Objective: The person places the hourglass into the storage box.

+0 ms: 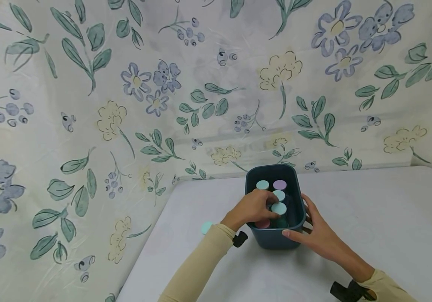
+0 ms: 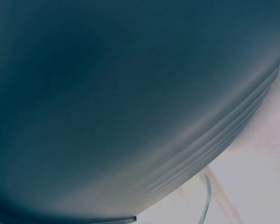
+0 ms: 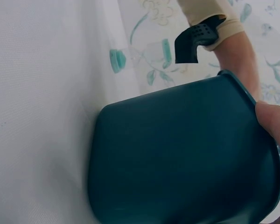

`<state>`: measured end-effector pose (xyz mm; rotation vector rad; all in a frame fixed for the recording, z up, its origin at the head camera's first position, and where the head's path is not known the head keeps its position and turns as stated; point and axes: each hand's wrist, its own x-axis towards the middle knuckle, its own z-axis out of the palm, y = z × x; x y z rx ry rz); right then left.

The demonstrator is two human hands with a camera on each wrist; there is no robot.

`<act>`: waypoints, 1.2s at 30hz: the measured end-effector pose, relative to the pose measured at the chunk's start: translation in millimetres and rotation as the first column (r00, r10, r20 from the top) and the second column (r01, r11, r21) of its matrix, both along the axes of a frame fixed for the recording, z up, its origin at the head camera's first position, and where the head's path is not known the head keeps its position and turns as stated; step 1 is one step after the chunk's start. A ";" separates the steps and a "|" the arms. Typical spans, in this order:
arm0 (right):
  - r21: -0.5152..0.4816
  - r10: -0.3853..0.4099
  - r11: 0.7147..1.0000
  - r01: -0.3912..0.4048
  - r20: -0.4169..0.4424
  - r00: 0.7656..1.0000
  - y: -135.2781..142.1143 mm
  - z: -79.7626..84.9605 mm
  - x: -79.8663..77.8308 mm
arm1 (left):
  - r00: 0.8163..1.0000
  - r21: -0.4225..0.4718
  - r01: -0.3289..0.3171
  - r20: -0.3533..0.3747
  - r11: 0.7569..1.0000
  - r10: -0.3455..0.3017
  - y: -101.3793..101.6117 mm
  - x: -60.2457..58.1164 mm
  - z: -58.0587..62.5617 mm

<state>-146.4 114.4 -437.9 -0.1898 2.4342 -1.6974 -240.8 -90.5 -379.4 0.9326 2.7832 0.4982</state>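
A dark teal bin [image 1: 276, 240] stands on the table, holding several small jars with round lids. My left hand [image 1: 255, 206] reaches in over its left rim; thumb and fingers pinch a mint-lidded jar [image 1: 278, 208] near the front. Around it are a purple lid [image 1: 279, 185], another mint lid [image 1: 262, 184] and a pinkish-red lid [image 1: 262, 224] partly under my hand. My right hand [image 1: 321, 235] grips the bin's front right corner, thumb [image 3: 274, 122] on the rim. The bin's wall [image 2: 130, 116] fills most of the left wrist view, hiding the left fingers there.
Left of the bin, a clear jar with a mint lid [image 3: 166, 53] stands on the white table [image 1: 370, 209], partly behind my left sleeve in the head view. A flower-patterned cloth [image 1: 208, 84] hangs behind and along the left side.
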 end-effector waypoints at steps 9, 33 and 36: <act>0.000 0.003 1.000 -0.003 0.011 1.000 0.2 -2.3 0.6 | 0.999 0.071 -0.014 0.036 0.997 0.011 -8.5 3.7 10.1; 0.015 -0.018 1.000 0.018 0.007 1.000 -2.2 1.2 1.0 | 0.978 0.466 -0.203 0.047 0.861 0.205 -117.9 17.4 47.9; 0.013 -0.018 1.000 0.018 0.000 1.000 -2.0 2.0 0.6 | 0.974 0.487 -0.221 0.066 0.845 0.216 -131.9 21.1 42.5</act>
